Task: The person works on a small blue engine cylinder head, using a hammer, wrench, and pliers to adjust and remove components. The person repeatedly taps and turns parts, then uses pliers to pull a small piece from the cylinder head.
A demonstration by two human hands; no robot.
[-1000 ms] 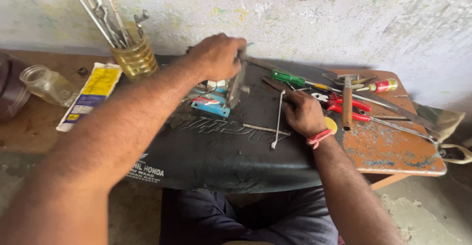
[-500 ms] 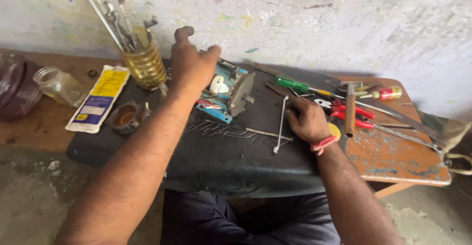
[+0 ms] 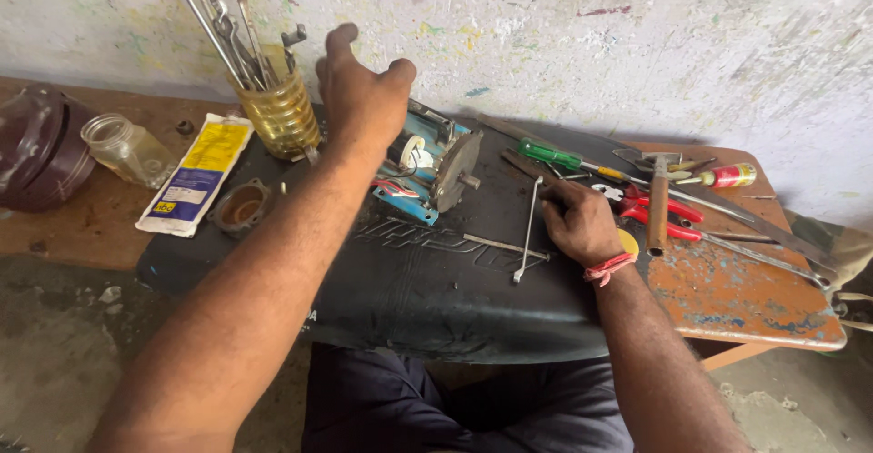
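Left hand (image 3: 364, 98) beside tool jar (image 3: 283, 116)

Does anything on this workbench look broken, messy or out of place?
The orange table top is badly worn, its paint chipped and blotched. The small blue motor lies on its side on the black mat with loose wires showing. Screwdrivers and pliers lie scattered. Nothing looks spilled.

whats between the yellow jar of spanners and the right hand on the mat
In the head view, the raised left hand and the blue motor-like part lie between the yellow jar and the right hand, then a thin metal rod.
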